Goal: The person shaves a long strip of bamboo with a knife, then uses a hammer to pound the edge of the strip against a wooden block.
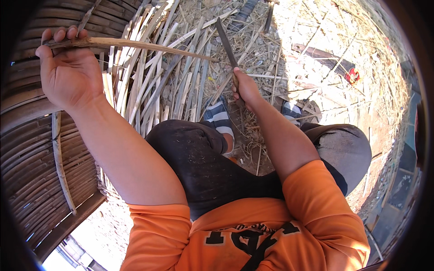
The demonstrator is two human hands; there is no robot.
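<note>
At the upper left, my left hand is raised beside the wall, its fingers curled around one end of a split bamboo strip. The strip reaches across to the right, and its thin far end comes close to the knife blade; I cannot tell whether they touch. My right hand is closed around the handle of a long dark knife, held in front of my knees with its blade slanting up and away to the left.
A slatted bamboo wall stands close on my left. Many split strips lie heaped ahead of it. Shavings litter the sunlit ground, where a dark, flat length with a red end lies. Striped footwear shows below my bent knees.
</note>
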